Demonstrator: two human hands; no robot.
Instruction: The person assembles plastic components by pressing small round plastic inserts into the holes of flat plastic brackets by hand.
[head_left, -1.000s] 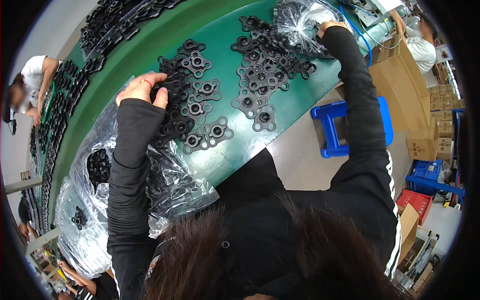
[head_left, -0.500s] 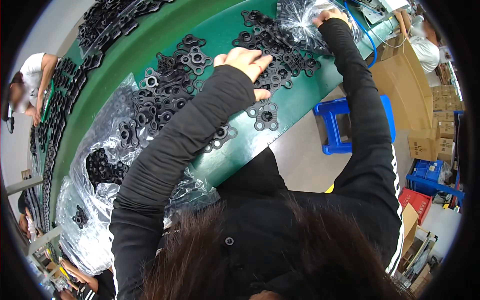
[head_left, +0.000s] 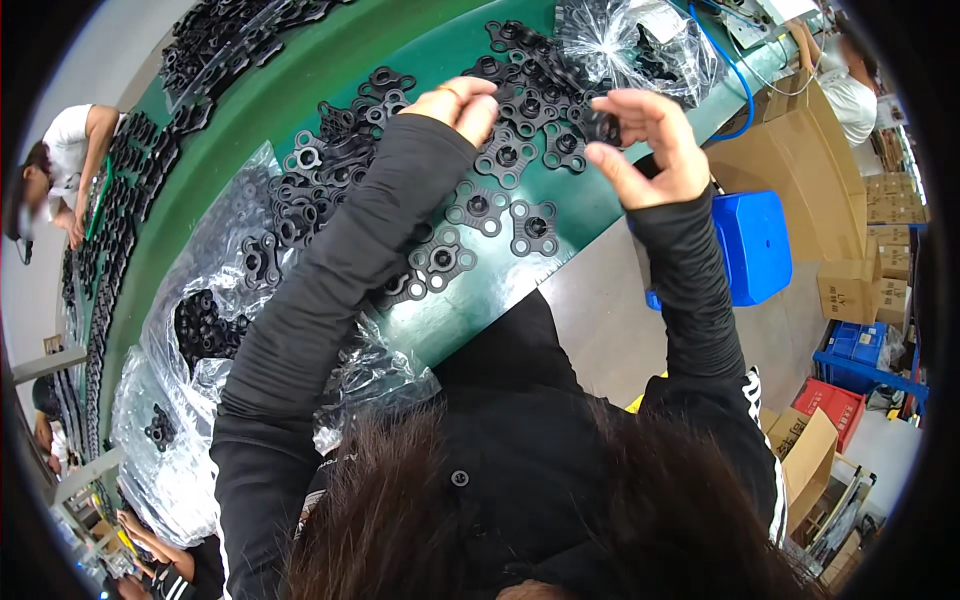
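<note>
Over the middle of a pile of black plastic parts (head_left: 505,155), each with several round rings, my left hand (head_left: 455,105) is closed with its fingers curled. What it holds, if anything, is hidden. My right hand (head_left: 655,145) is raised above the right end of the pile, with a small dark plastic part (head_left: 602,127) between its thumb and fingers. Beyond that hand a clear plastic bag (head_left: 635,45) holds more black parts. Separate ringed parts (head_left: 535,228) lie flat near the table's edge.
The green table (head_left: 455,325) curves along my front. Another clear bag (head_left: 170,320) with black parts lies at left. A blue stool (head_left: 755,245) and a large cardboard box (head_left: 805,160) are at right. Other people work at far left and far right.
My right hand has come back from the clear bag toward me, with a dark part at its fingers. My left hand has moved a little left and its spread fingers have curled.
</note>
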